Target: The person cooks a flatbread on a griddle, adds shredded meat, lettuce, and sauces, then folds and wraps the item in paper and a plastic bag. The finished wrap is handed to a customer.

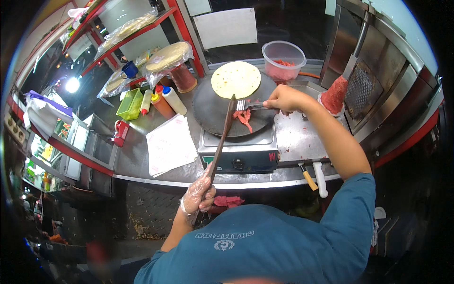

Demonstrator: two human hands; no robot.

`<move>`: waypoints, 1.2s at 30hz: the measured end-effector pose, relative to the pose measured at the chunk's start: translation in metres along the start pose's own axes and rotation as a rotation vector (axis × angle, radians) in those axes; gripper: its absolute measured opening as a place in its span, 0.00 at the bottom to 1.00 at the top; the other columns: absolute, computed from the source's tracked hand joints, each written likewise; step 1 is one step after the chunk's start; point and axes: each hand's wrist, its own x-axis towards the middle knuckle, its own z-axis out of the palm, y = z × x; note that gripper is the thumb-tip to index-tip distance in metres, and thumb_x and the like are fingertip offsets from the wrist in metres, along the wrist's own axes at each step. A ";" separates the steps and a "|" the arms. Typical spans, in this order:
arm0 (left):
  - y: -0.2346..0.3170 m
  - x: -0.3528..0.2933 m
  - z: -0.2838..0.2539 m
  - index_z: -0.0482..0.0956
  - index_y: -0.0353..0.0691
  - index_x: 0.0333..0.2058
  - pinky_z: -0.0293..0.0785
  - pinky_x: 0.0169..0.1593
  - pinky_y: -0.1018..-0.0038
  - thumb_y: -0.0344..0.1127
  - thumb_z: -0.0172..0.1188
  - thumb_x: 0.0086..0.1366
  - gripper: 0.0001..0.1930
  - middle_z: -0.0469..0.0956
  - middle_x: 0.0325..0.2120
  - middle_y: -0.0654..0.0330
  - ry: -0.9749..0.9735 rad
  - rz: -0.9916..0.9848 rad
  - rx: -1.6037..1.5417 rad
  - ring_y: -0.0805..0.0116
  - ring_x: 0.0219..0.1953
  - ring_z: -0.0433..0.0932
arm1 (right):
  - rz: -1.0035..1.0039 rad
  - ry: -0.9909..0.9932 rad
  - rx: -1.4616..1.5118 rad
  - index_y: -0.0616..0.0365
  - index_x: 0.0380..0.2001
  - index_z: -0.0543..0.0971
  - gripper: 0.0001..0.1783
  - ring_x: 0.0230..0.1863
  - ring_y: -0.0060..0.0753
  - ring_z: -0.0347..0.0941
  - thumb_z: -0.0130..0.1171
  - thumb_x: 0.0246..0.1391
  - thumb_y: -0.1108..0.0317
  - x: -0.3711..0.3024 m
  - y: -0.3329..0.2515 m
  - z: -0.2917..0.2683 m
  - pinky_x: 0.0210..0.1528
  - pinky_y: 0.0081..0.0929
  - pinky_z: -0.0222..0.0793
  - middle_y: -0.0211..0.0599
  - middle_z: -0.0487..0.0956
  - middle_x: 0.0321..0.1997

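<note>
My left hand (197, 193), in a clear plastic glove, is closed around the handle of a long brown wooden spatula (221, 146). Its flat end rests on the round black griddle (206, 105). In my right hand (289, 98) is a metal fork (255, 106), tines pointing left beside the spatula. Under and just below the tines lie reddish meat shreds (243, 120). At the griddle's far side, a round flatbread (236, 79) lies flat. Beneath the griddle stands a stove (239, 161) with a black knob.
Right of the griddle are a metal tray (302, 137), two knives (320, 180) and a meat cone (334, 94) on a vertical spit. A clear tub (283, 59) holds red meat behind. To the left are paper sheets (171, 146), sauce bottles (174, 99), a green basket (129, 105) and bagged flatbreads (168, 57).
</note>
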 end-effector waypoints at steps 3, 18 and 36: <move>0.015 -0.008 -0.008 0.50 0.66 0.76 0.52 0.13 0.82 0.49 0.49 0.79 0.31 0.63 0.22 0.69 0.047 0.015 -0.054 0.83 0.11 0.55 | -0.231 0.359 -0.335 0.60 0.35 0.88 0.19 0.29 0.42 0.83 0.64 0.61 0.52 -0.013 -0.021 -0.005 0.34 0.41 0.75 0.45 0.82 0.21; 0.006 -0.003 0.013 0.50 0.61 0.77 0.54 0.13 0.82 0.49 0.50 0.79 0.33 0.64 0.23 0.68 0.048 0.036 0.032 0.82 0.11 0.57 | -0.150 0.559 -0.358 0.55 0.50 0.83 0.19 0.43 0.55 0.81 0.67 0.59 0.58 -0.051 0.008 0.054 0.46 0.48 0.76 0.47 0.82 0.42; 0.070 0.045 -0.057 0.55 0.45 0.76 0.58 0.17 0.80 0.51 0.51 0.78 0.34 0.61 0.15 0.69 0.062 0.244 0.476 0.81 0.12 0.59 | 0.159 0.357 0.308 0.69 0.35 0.85 0.21 0.18 0.38 0.80 0.60 0.67 0.57 0.090 0.055 -0.003 0.21 0.36 0.73 0.46 0.82 0.23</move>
